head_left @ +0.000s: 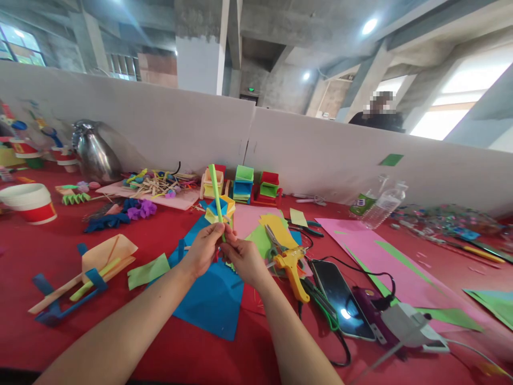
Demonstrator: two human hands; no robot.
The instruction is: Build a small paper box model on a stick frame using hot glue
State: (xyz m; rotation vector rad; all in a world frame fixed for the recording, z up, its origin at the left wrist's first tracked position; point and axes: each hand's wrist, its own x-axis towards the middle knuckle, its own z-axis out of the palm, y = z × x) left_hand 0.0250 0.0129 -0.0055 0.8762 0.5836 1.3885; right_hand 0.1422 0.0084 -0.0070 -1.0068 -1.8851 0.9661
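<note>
My left hand (204, 248) and my right hand (244, 259) meet over the red table (168, 342), both closed round the lower end of a rolled green paper stick (215, 190) that stands upright. The fingertips of both hands pinch it close together. Right behind the stick sits a small yellow and blue folded paper piece (222, 209). Beneath my hands lies a blue paper sheet (212, 299).
A yellow glue gun (292, 267), scissors (274, 238), a phone (340, 299) and a power strip (409, 323) lie to the right. Pink paper (385, 262), folded paper boxes (243, 184), sticks, a metal kettle (94, 152) and a plastic bottle (382, 206) stand further back. A person is behind the partition.
</note>
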